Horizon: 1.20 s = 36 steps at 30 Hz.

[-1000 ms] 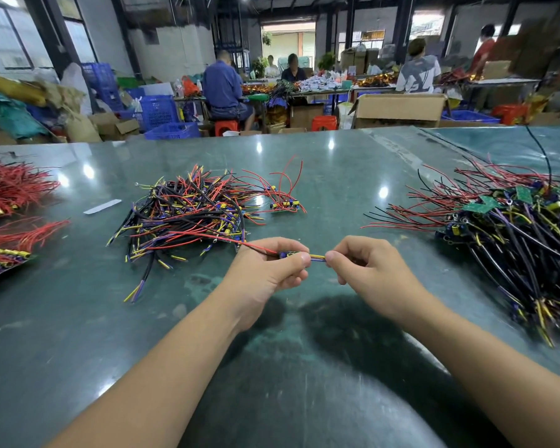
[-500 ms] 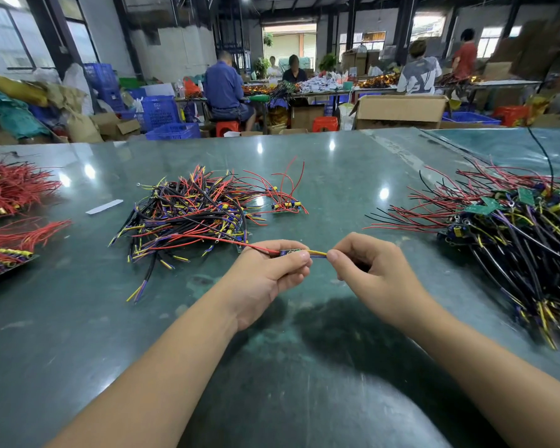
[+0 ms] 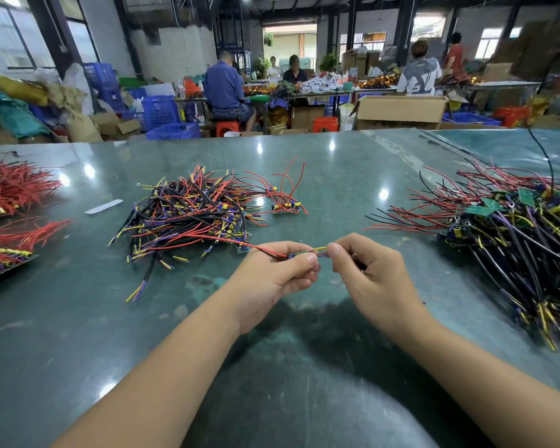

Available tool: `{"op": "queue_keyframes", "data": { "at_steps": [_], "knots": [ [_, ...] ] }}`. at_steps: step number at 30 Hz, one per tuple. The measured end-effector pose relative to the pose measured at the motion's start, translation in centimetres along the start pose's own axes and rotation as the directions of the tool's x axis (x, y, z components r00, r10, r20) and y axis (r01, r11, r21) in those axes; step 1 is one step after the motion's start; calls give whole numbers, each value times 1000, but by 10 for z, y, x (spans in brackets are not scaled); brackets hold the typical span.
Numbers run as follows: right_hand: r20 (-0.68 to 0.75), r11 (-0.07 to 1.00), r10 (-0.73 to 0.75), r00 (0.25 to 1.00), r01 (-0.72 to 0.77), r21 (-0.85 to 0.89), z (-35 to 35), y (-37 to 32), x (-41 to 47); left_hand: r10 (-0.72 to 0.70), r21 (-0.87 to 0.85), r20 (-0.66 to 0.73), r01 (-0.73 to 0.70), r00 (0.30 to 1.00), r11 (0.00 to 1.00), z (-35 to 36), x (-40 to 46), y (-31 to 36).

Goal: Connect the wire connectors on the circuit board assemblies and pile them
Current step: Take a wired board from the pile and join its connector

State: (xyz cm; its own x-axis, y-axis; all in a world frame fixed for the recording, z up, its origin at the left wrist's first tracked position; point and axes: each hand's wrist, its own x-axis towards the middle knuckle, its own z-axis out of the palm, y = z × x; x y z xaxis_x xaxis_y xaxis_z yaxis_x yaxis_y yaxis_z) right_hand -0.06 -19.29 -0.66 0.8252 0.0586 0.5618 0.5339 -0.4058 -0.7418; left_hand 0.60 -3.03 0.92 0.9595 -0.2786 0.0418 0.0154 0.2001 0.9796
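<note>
From the head camera, the left hand pinches a small board with its red wire trailing back to the middle pile, steadying it just above the table. The right hand pinches the yellow and purple wire ends, lined up to push into the connector. The pile on the right likely awaits work

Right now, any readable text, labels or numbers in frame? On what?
None readable.
Green circuit boards in the right pile: any markings too small.
Cardboard box behind the table: no legible print.
White strip on the table: looks blank.
Assembly between the hands: blurred.
</note>
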Motion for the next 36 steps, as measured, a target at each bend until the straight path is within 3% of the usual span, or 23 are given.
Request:
{"op": "queue_keyframes", "data": {
  "at_steps": [12, 24, 28, 33, 36],
  "knots": [
    [-66, 995, -81, 995, 84, 52, -1, -6, 2, 75, -70, 34, -73, 997, 995, 4, -2, 2],
    [152, 984, -88, 984, 62, 168, -12, -2, 6, 158, -134, 24, -153, 987, 979, 1, -1, 2],
    [225, 998, -12, 974, -3, 67, -13, 2, 9, 187, -46, -61, -190, 980, 981, 0, 2, 1],
    [273, 980, 56, 960, 0, -200, -21, 10, 11, 214, 187, -178, -181, 960, 966, -10, 4, 4],
    [310, 932, 157, 938, -37, -360, -24, 12, 12, 205, 238, -210, -154, 956, 959, -10, 5, 4]
  ]
}}
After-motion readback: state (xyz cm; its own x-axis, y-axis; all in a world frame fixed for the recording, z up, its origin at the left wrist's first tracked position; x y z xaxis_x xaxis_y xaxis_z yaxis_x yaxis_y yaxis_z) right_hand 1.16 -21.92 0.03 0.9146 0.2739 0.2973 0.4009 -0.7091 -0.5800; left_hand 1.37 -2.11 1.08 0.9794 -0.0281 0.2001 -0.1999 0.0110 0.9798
